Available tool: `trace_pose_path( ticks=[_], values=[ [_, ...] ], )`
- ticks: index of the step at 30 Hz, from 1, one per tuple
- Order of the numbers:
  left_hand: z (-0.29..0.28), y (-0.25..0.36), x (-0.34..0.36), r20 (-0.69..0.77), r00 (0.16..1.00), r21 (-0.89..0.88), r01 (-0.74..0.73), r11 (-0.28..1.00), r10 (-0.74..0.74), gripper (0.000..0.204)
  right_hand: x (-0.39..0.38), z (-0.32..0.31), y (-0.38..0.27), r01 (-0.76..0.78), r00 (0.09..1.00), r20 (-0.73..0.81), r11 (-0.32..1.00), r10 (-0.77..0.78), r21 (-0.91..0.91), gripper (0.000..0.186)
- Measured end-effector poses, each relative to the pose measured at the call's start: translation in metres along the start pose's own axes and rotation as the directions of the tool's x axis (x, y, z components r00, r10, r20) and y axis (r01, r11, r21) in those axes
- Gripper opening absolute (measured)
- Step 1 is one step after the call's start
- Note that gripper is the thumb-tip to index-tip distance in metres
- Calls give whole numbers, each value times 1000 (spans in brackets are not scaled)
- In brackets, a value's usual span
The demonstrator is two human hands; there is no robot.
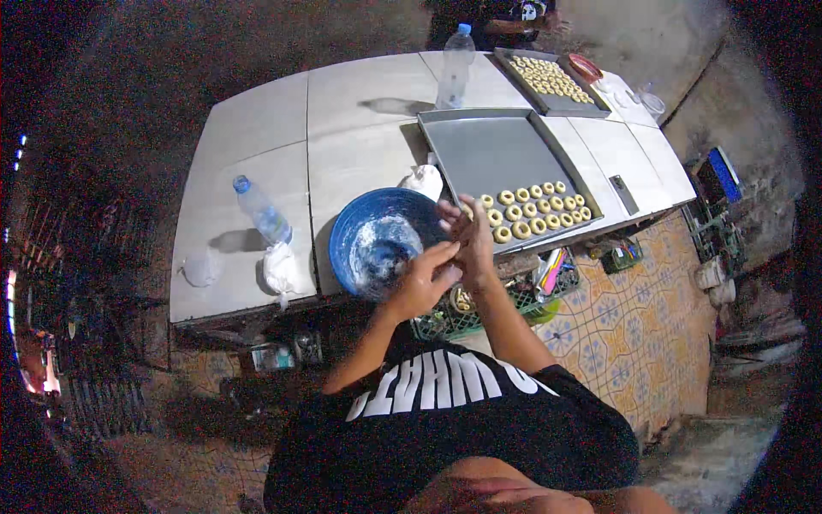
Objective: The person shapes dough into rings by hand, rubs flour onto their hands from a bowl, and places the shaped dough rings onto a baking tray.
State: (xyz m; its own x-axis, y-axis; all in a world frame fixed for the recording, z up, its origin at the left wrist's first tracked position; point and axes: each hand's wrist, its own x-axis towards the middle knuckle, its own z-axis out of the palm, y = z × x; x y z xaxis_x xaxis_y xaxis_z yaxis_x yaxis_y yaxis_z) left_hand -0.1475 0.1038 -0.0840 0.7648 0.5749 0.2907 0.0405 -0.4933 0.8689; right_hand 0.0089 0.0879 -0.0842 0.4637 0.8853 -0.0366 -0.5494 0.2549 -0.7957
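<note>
My left hand (423, 284) reaches over the right edge of a blue basin (344, 242), its fingers stretched out to touch my right palm and its thumb apart. My right hand (476, 247) is raised beside the basin with its fingers up and spread, slightly smeared by motion. Whether a small bit of dough lies between the hands cannot be seen. White flour coats the inside of the basin. Just right of my right hand, several dough rings (522, 212) stand in rows on the near part of a grey baking tray (488, 150).
Behind stands another tray (591, 109) full of dough rings, beside a red bowl (585, 68). Plastic bottles (456, 67) and white bags (281, 270) are on the white tiled table (360, 81). A green crate (556, 295) sits below its edge. Another person (492, 26) stands across.
</note>
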Motion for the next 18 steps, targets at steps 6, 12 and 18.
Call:
trace_pose_path(
  ticks=[6, 12, 18],
  values=[
    [-1, 13, 8, 127, 991, -413, 16, 911, 40, 77, -21, 24, -19, 335, 941, 200, 834, -273, -438, 69],
    [4, 19, 37, -55, 995, -592, -96, 800, 78, 87, -63, 71, -46, 406, 903, 300, 837, -307, -368, 98],
    [-21, 80, 44, -15, 934, -200, -352, 914, 356, 102, -22, 73, -74, 610, 786, 352, 732, -509, -303, 102]
  ],
)
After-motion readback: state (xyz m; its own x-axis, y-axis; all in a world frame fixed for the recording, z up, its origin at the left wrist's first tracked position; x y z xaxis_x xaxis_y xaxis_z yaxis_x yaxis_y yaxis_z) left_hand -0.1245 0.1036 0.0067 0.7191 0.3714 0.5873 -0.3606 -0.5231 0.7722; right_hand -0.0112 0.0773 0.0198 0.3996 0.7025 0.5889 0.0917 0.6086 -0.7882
